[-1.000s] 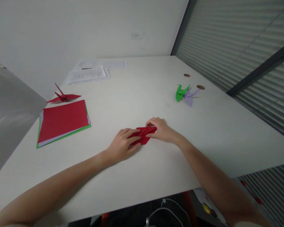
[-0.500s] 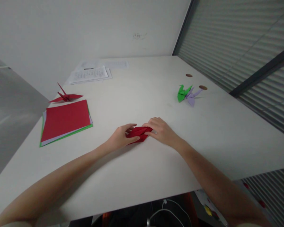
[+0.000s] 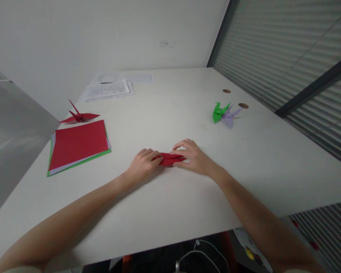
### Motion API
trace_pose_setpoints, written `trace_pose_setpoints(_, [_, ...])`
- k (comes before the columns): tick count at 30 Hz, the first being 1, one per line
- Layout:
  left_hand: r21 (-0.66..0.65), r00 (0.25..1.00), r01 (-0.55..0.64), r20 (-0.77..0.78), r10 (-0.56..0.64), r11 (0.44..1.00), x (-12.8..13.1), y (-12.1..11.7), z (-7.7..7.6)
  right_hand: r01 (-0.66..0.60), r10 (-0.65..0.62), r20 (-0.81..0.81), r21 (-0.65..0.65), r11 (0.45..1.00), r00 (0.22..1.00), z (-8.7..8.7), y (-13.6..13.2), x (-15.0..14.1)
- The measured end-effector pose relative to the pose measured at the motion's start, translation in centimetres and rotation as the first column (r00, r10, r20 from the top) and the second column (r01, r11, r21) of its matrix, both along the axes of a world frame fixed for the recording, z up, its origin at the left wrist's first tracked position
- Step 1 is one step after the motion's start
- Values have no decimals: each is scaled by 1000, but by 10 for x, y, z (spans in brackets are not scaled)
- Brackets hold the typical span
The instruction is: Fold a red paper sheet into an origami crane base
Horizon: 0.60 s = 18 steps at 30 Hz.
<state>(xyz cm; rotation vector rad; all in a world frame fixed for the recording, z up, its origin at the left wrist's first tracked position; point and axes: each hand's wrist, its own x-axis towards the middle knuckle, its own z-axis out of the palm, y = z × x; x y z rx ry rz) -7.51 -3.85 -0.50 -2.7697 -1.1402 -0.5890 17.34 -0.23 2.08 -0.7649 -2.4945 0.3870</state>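
A folded piece of red origami paper (image 3: 168, 159), long and narrow, is held low over the white table between both hands. Its left end is pinched by my left hand (image 3: 144, 164), thumb and fingers closed on it. My right hand (image 3: 195, 157) grips the other end, where two pointed layers stand slightly apart between thumb and fingers. The underside of the paper is hidden.
At left lies a stack of red, purple and green paper sheets (image 3: 79, 146), with a red paper crane (image 3: 79, 116) behind it. Printed papers (image 3: 108, 90) lie at the back. Green (image 3: 219, 112) and purple (image 3: 229, 116) paper cranes stand at right, near two round table holes (image 3: 243, 105).
My left hand has turned over the paper's left end, its fingers now closing from above. The red paper looks narrower and straighter, and my right fingers have spread a little.
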Motion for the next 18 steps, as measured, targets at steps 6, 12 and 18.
trace_pose_setpoints(6, [-27, 996, -33, -85, 30, 999, 6, -5, 8, -73, 75, 84, -26, 997, 994, -12, -3, -11])
trace_pose_setpoints(12, [-61, 995, -35, -95, 29, 998, 13, -13, 20, -59, 61, 115, -13, 998, 992, -18, -2, -14])
trace_pose_setpoints(18, [104, 962, 136, -250, -107, 985, 9, -8, 9, -142, 154, 87, -131, 981, 984, -15, -3, -12])
